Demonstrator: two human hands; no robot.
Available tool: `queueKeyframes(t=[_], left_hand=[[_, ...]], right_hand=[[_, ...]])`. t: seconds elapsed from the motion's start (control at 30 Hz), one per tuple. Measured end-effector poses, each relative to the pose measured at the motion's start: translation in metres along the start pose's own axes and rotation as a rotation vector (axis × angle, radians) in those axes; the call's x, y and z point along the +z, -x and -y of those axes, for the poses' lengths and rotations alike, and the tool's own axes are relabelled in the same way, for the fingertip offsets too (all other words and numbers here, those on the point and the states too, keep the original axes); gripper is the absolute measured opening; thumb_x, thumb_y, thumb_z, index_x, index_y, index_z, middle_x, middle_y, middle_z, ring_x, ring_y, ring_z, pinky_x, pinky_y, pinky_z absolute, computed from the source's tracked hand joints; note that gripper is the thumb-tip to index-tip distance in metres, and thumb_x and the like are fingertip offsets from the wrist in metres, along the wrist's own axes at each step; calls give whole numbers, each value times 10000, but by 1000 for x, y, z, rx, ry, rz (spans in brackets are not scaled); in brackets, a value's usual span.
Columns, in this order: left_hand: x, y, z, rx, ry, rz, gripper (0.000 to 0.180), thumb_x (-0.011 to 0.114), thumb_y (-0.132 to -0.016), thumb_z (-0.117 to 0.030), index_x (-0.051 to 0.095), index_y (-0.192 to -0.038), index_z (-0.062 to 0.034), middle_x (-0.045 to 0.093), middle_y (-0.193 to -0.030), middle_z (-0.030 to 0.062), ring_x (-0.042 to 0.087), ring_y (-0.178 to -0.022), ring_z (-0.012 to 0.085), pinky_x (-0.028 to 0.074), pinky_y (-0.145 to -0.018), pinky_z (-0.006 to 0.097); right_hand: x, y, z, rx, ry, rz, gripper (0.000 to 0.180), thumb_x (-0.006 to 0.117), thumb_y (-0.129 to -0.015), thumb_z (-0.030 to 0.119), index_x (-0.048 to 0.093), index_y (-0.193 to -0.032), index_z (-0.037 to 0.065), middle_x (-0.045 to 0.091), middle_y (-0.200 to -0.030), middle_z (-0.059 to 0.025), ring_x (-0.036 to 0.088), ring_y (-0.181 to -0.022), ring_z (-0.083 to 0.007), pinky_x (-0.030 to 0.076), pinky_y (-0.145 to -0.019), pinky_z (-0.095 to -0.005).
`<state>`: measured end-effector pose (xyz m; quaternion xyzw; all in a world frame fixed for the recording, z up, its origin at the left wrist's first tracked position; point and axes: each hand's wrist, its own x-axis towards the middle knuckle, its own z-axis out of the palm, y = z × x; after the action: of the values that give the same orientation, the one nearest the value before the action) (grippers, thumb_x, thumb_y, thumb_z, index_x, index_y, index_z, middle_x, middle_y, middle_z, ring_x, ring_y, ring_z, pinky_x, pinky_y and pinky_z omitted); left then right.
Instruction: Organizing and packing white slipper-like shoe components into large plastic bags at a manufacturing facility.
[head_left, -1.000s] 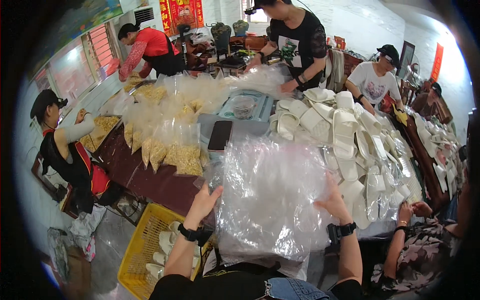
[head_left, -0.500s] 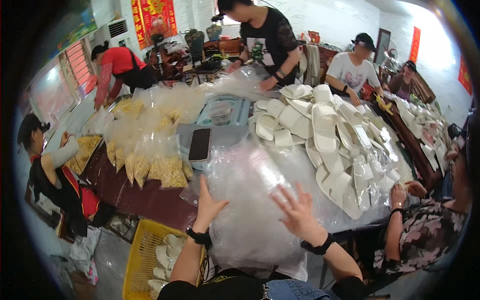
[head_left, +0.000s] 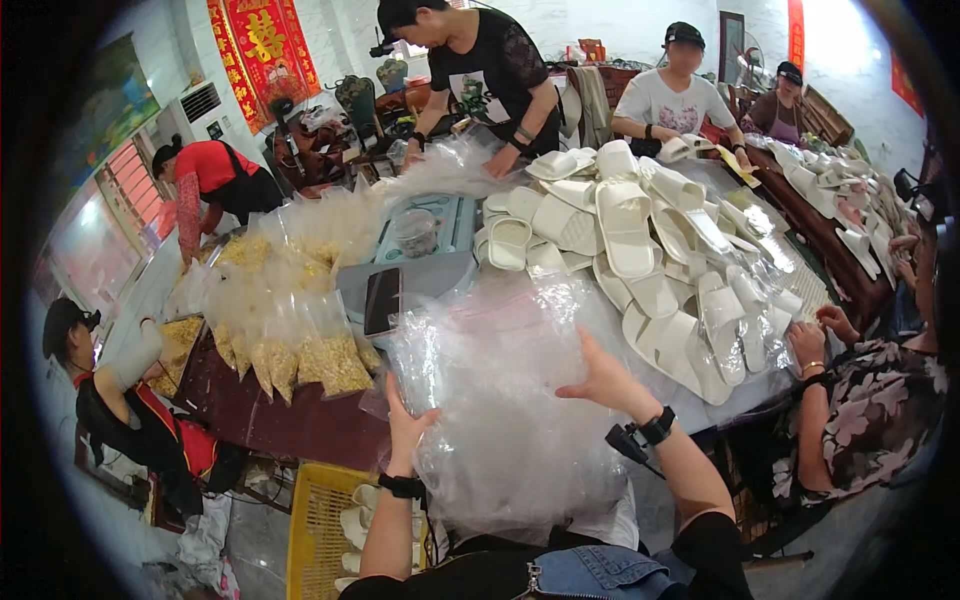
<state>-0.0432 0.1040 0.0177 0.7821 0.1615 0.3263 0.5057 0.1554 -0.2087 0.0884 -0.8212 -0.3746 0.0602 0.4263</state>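
In front of me lies a thick, loose stack of clear plastic bags point(head_left: 515, 420), reaching from the table edge down toward my lap. My left hand point(head_left: 407, 425) grips its left edge, fingers pointing up along the side and thumb over the top. The right edge is held by my right hand point(head_left: 608, 378), thumb on the plastic and fingers partly behind the edge. A dark phone point(head_left: 383, 301) rests just beyond the stack on a grey scale point(head_left: 450, 274). To the right, white slippers point(head_left: 630, 225) are heaped, some in clear bags.
Bags of yellow pieces point(head_left: 333, 362) stand left on the dark red table point(head_left: 240, 405). A yellow crate point(head_left: 308, 525) with white slippers is below left. A clear round tub point(head_left: 416, 232) sits on a blue-grey tray. Several people work around the table; one person's hands point(head_left: 815, 340) are near right.
My hands have come from above the stack onto its two side edges; the right has closed from spread fingers. The stack's far end is raised slightly. The view has shifted.
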Motion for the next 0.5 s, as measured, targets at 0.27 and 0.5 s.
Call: queueKeyframes(t=[0.27,0.5], left_hand=[[-24,19,-68,-106,187,136,1056,755,-708,15,114,-1546,-17,418,-1450,187,471,-1280,264,388,-1069,375],[-43,35,-76,-132,176,113,838,769,-710,14,351,-1437,9,560,-1287,152,540,-1192,222,424,-1028,352]], right_hand=[[-40,2,51,527,-519,281,316,754,-744,105,678,-1005,-54,695,-947,-94,615,-880,-187,459,-799,-305],[-33,20,48,448,-537,369,181,711,-762,37,698,-932,-22,691,-910,-44,617,-813,-127,467,-730,-268]])
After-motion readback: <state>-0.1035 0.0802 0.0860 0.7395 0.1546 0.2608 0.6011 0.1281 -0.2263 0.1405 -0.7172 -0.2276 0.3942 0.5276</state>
